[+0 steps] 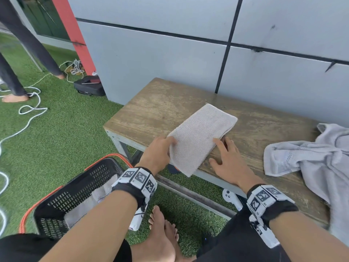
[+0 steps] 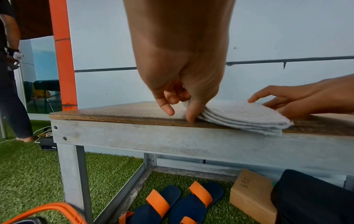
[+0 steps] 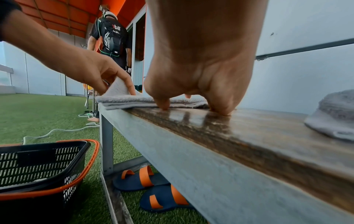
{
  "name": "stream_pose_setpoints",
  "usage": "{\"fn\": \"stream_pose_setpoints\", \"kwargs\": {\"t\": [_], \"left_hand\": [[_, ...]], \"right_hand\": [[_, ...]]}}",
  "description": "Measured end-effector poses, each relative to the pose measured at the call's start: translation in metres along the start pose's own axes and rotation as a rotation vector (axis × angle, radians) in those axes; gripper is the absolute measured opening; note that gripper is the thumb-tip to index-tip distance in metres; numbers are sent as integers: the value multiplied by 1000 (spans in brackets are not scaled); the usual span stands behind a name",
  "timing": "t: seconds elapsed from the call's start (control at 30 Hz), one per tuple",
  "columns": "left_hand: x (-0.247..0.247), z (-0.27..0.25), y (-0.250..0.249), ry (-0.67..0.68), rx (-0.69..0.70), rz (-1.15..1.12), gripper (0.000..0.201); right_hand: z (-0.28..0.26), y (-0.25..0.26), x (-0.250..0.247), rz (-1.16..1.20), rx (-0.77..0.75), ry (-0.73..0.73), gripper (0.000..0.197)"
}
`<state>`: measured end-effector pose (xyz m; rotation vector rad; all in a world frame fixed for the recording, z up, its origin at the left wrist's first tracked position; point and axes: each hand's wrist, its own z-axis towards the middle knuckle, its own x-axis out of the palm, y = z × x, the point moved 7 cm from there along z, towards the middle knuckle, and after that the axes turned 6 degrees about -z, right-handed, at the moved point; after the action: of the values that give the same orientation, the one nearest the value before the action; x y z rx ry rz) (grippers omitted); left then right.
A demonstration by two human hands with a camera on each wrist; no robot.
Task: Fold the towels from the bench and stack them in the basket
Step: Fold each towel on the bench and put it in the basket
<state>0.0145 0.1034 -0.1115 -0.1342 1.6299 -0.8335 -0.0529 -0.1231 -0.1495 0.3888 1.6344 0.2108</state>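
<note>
While the folded towel (image 1: 200, 137) lay at the near edge of the desk (image 1: 158, 103), one corner overhanging, the left hand (image 1: 157, 150) pinched its left end with curled fingers (image 2: 168, 106); the right hand (image 1: 228, 159) rested flat and relaxed just beside its right edge, holding nothing. One pale towel seemingly sat already in the basket (image 1: 79, 188) on the near left; a crumpled towel (image 1: 309, 154) at the right remained unfolded.

Fluffy matt cloth towel (image 1: 200, 137), worn glossy wood bench (image 1: 162, 103) on dull grey metal frame, perforated plastic basket (image 1: 79, 188)
</note>
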Motion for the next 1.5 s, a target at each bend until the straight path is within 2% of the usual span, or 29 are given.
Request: {"fn": "stream_pose_setpoints", "kwargs": {"t": [0.1, 0.23, 0.3, 0.37, 0.47, 0.53, 0.63, 0.7, 0.77, 0.87, 0.93, 1.07, 1.17, 1.5], "left_hand": [[-7, 6, -7, -78, 53, -79, 21], [-18, 11, -22, -226, 171, -236, 14], [-22, 11, -32, -269, 248, -277, 10], [-24, 8, -41, -262, 263, -349, 3], [-20, 6, -43, -205, 161, -499, 16], [-21, 2, -44, -204, 114, -626, 21], [-7, 1, -42, -12, 40, -881, 25], [6, -1, -36, 117, 8, -808, 26], [14, -1, -25, 143, -53, -676, 29], [19, 3, -12, 68, -161, -656, 41], [21, 6, -8, 28, -210, -677, 41], [25, 19, 2, -22, -298, -601, 38], [30, 27, 4, -10, -341, -542, 35], [36, 43, -2, -64, -345, -218, 33]], "right_hand": [[0, -2, -1, 46, 3, 82, 87], [-4, 9, -9, -15, -78, 123, 106], [-9, 19, -12, -54, -115, 88, 108], [-11, 27, -15, 27, -155, -4, 93], [-13, 35, -22, 206, -191, -100, 45], [-17, 35, -28, 397, -130, -97, 25], [-21, 29, -33, 541, -69, -95, 39], [-18, 21, -35, 563, -34, -119, 53], [-13, 16, -36, 592, 17, -121, 52], [-8, 19, -41, 582, 31, -95, 35], [-3, 20, -41, 550, 25, -66, 26], [11, 16, -30, 441, 81, -7, 27], [19, 13, -27, 386, 137, -32, 29], [37, -3, -17, 379, 290, -58, 31]]}}
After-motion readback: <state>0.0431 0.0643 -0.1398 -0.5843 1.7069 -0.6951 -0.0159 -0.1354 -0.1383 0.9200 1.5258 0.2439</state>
